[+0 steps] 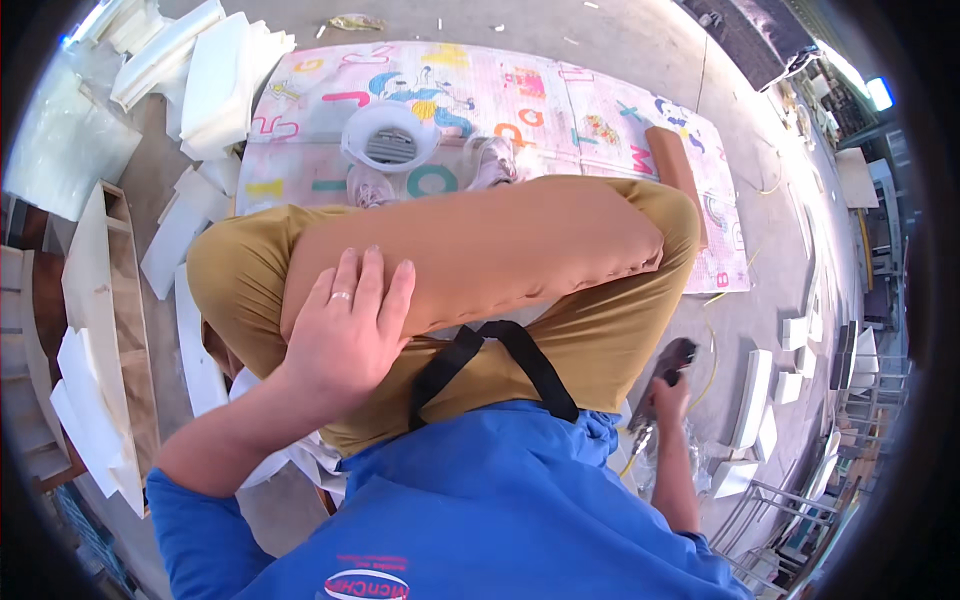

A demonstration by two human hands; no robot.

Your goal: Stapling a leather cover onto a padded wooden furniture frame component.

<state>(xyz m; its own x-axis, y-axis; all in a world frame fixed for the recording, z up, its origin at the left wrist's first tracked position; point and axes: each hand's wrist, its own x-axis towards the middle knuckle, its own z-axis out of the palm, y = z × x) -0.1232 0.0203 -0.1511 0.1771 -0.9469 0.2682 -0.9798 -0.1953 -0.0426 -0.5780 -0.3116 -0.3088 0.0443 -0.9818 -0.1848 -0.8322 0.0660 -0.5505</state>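
Across my thighs lies a long padded panel covered in brown leather-like material. Small tucks show along its near edge, toward the right end. My left hand rests flat on the panel's left part, its fingers stretched and slightly apart, a ring on one of them. Down beside my right hip, my right hand is closed around a dark staple gun, partly blurred and clear of the panel. A yellow hose shows below that hand.
In front of my feet a white bucket with pale strips inside stands on a colourful letter mat. A second brown padded piece lies on the mat at right. White foam blocks lie right; wooden frames and foam stand left.
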